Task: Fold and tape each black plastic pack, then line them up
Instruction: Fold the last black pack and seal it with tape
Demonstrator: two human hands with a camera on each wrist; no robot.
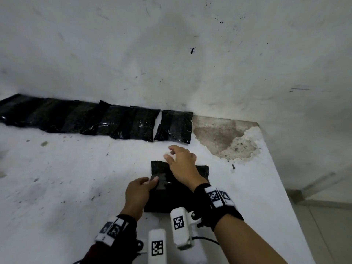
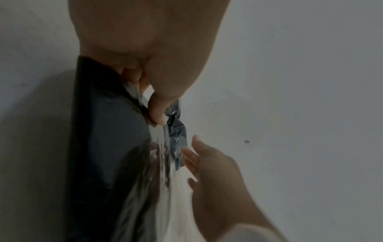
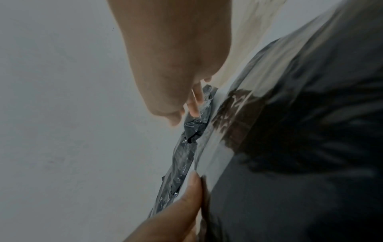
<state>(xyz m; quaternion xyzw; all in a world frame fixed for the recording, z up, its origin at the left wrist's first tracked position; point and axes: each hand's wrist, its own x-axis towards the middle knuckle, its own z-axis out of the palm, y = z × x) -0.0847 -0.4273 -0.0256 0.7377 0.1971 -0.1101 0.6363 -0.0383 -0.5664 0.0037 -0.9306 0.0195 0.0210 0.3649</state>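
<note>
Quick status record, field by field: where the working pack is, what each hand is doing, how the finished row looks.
working pack: black plastic pack flat on the white table, near edge
left hand: left hand pinches clear tape against the pack
right hand: right hand over the pack's far edge, fingers spread, grip on nothing seen
finished row: finished packs lined along the wall; the rightmost one sits slightly apart

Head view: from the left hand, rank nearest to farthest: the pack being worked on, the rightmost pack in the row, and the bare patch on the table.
1. Pack being worked on: under the left hand, whose fingers hold it by its left edge.
2. Rightmost pack in the row: ahead, against the wall.
3. Bare patch: ahead and to the right, beyond that pack.
</note>
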